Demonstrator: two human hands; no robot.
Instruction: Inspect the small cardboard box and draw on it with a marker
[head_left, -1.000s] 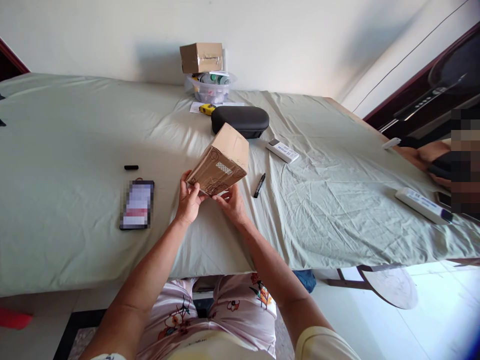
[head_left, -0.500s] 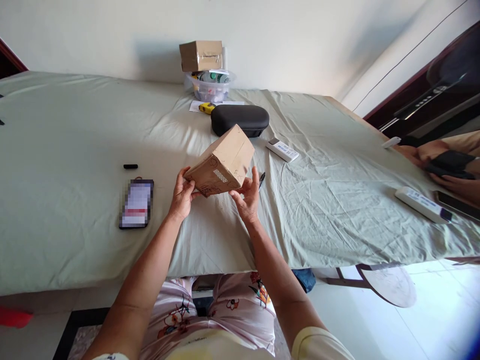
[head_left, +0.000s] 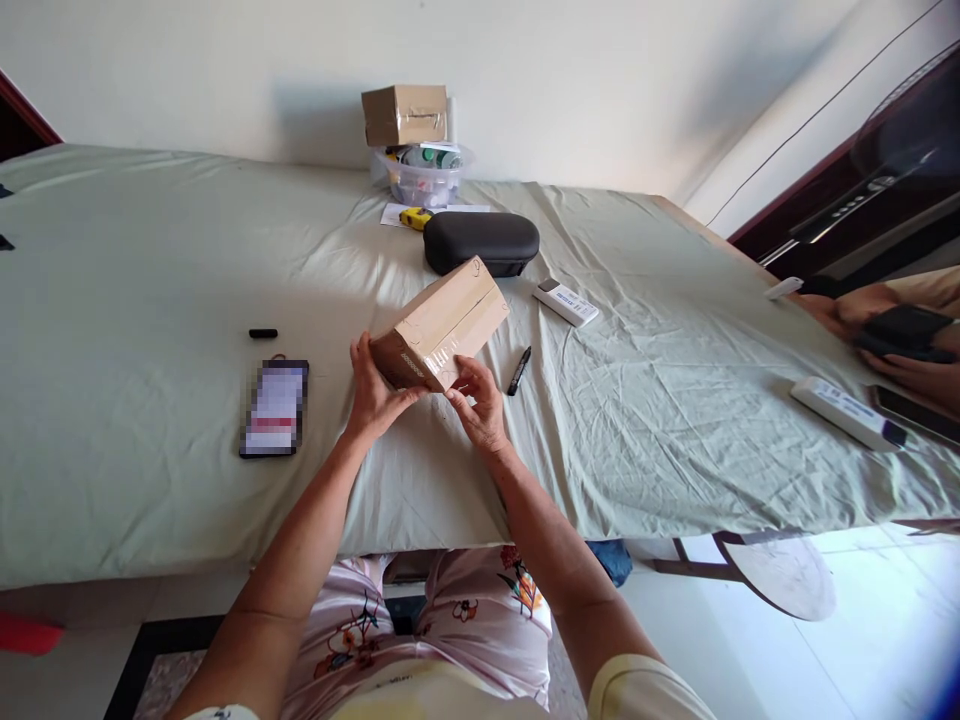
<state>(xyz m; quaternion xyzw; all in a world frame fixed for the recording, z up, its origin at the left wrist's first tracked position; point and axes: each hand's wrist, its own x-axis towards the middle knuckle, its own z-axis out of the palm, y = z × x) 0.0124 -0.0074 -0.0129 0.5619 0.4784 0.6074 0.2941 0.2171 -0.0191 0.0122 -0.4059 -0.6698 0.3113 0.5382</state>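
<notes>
Between my hands is a brown cardboard box [head_left: 442, 325], turned at an angle, with clear tape along its top seam. My left hand [head_left: 373, 398] grips its left side, thumb along the near face. At the near right corner, my right hand [head_left: 480, 402] holds the box with bent fingers. A black marker [head_left: 519, 371] without its cap lies just right of my right hand. The black cap [head_left: 262, 333] rests on the cloth to the left, above a phone [head_left: 274, 408] with a blurred screen. Behind the box sits a black zip case [head_left: 481, 241].
A plastic tub [head_left: 426, 183] with bottles carries another cardboard box [head_left: 405, 115] by the wall. In front of it is a yellow tape measure [head_left: 415, 218]. White boxes [head_left: 568, 302] lie to the right. At the far right, another person's hands [head_left: 892, 325] hold something black.
The box has tipped down toward the cloth, so its taped top now shows more. My right hand has moved from under its corner onto the near right edge, uncovering the marker.
</notes>
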